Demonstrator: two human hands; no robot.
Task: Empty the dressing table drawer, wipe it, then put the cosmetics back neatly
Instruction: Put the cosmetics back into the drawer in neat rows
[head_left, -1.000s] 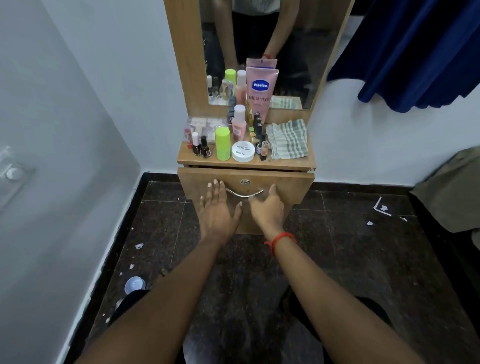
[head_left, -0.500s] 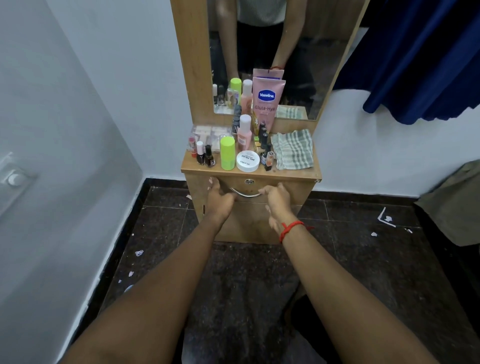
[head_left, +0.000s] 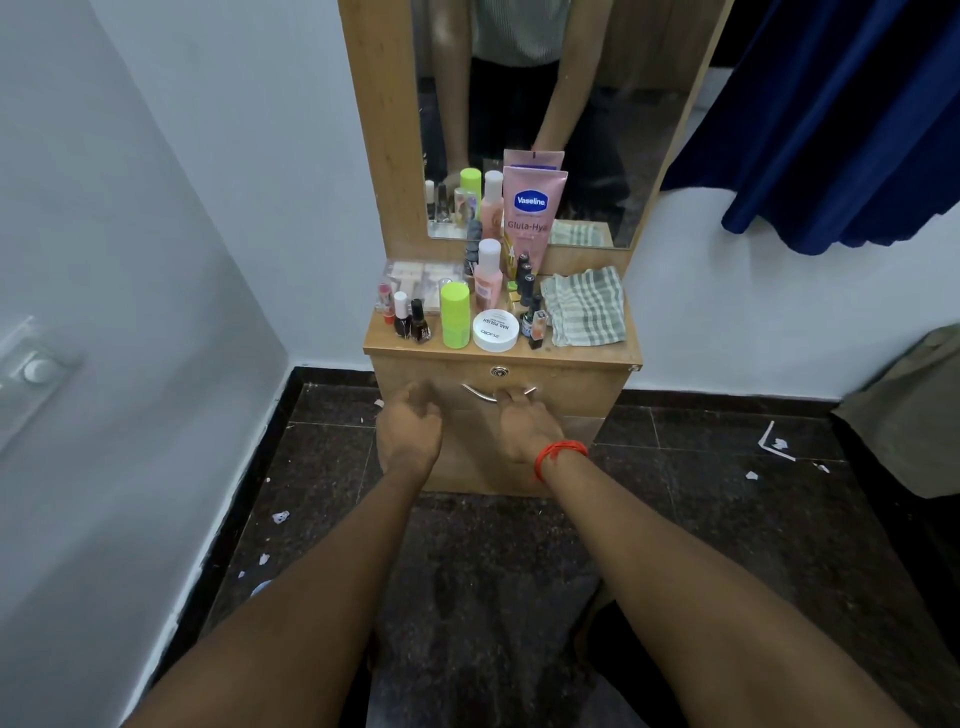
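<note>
**Drawer closed, right grip at the handle**

The drawer (head_left: 571, 402) is sitting closed and flush in the dressing table, directly ahead of both grips. Its curved metal handle (head_left: 479, 394) is running across the front. The right grip (head_left: 525, 427) is laying its fingertips on the handle's right part, but whether they are hooking round the bar cannot be told. The left grip (head_left: 410, 426) is hovering just left of the handle, released, with fingers loosely curled and holding nothing.

With the cosmetics (head_left: 455, 322) standing up top, the drawer is probably running light. Its board front is looking stiff and the bar smooth. Hooking the fingers under the handle's middle is looking surer than a fingertip pinch, and more likely to keep the pull straight. A small round lock (head_left: 500, 371) is sitting just above the right grip's fingertips.

Above and beyond both grips, the cosmetics are crowding the bench (head_left: 597, 358). The little nail polish bottles (head_left: 410, 325) are looking fragile and easily tipped, so each is calling for an upright pinch around its body. A checked cloth (head_left: 587, 306), soft and limp, is lying up and to the right of the right grip.
</note>
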